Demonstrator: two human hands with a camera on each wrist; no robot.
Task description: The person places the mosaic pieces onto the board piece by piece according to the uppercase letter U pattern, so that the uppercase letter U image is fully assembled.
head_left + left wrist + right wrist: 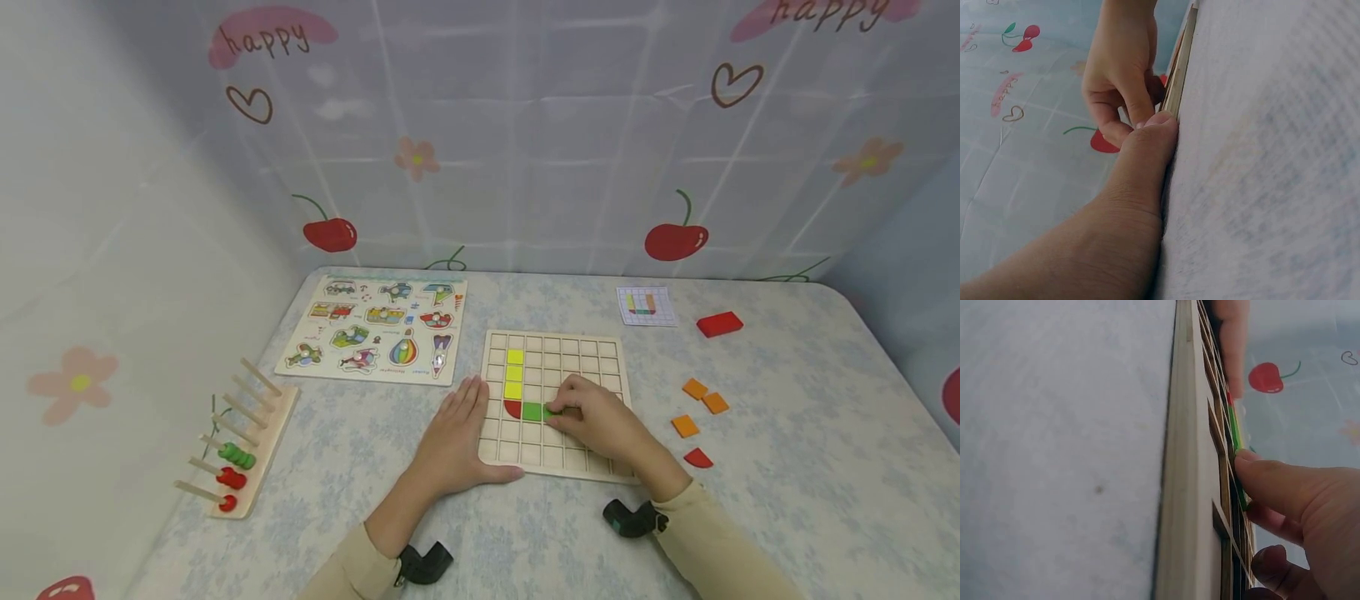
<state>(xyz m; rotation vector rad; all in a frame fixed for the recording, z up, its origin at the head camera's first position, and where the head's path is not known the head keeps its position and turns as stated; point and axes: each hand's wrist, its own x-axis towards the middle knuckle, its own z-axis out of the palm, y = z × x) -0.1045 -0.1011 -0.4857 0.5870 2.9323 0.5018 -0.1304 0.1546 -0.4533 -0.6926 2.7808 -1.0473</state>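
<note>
A wooden grid board (592, 350) lies on the table. Three yellow square tiles (513, 373) form a column in its cells, with a red quarter-round tile (513, 409) below them and a green square tile (532, 412) to the red one's right. My right hand (600, 421) pinches another green square tile (548, 412) between thumb and finger at the adjoining cell; the fingers partly cover it. My left hand (455, 442) rests at the board's left edge, fingers extended, its thumb (1157, 128) along the near edge.
Orange square tiles (685, 426) and a red quarter-round tile (698, 457) lie right of the board. Behind them are a red block (720, 324) and a pattern card (647, 307). A vehicle puzzle board (371, 321) and a peg stand with beads (262, 450) stand left.
</note>
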